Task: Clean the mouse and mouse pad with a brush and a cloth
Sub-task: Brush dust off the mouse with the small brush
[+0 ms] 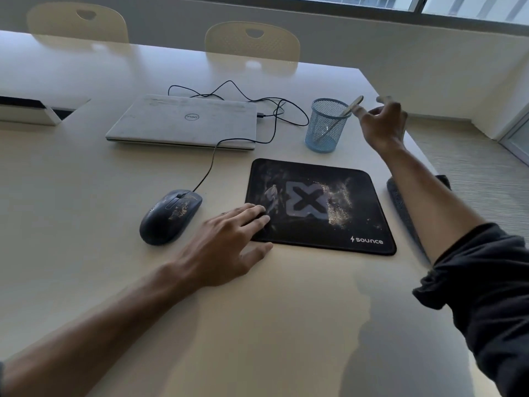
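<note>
While our left hand [229, 239] lies flat with straight fingers on the near-left corner of the mouse pad [320, 206], our right hand [382, 124] reaches beyond the pad's far-right corner, fingers loosely spread and holding nothing, just beside the brush [353, 106] handle that leans out of the blue mesh cup [326, 126]. To take it well, we judge we should pinch the handle high and lift it straight up, so the light cup does not tip. The pad is black, with a pale X in its middle and gritty, light crumbs scattered to either side of it. Left of the pad sits the dark mouse [169, 216], smeared with the same grit. Right of the pad lies a dark cloth [400, 202], partly hidden by our forearm.
</note>
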The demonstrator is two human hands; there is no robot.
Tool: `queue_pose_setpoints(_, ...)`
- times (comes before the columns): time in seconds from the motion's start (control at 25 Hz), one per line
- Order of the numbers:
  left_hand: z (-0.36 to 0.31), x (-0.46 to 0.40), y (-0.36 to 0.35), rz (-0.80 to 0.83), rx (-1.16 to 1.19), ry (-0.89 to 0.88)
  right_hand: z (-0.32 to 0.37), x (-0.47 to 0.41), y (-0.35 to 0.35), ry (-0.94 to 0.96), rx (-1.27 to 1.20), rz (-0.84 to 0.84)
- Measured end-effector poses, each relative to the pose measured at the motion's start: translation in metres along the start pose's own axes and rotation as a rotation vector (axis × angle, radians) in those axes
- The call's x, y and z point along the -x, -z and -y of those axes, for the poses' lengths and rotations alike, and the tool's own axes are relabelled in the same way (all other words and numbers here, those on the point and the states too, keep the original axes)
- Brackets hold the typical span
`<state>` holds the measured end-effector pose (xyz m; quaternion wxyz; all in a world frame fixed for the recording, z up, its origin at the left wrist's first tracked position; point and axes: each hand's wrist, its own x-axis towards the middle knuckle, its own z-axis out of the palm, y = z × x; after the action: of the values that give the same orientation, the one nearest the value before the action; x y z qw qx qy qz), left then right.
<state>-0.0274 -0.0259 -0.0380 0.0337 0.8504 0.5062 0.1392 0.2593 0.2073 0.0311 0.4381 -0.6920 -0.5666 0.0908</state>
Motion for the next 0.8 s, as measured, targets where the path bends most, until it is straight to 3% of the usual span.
queue_pose_setpoints(0.24, 0.002, 0.000, -0.003, -0.008, 0.008, 0.003, 0.004, -0.034, -0.025, -0.046, 0.003, 0.067)
queue_pose_setpoints(0.44, 0.001, -0.001, -0.004, -0.022, 0.004, -0.006, 0.014, -0.032, -0.028, 0.013, -0.010, -0.042)
queue_pose_setpoints(0.64, 0.002, 0.000, -0.004, -0.025, 0.010, -0.019, 0.042, -0.006, -0.001, 0.258, -0.057, -0.187)
queue_pose_setpoints(0.8, 0.002, -0.001, -0.004, -0.038, -0.004, -0.034, 0.065, 0.034, 0.020, 0.479, -0.150, -0.194)
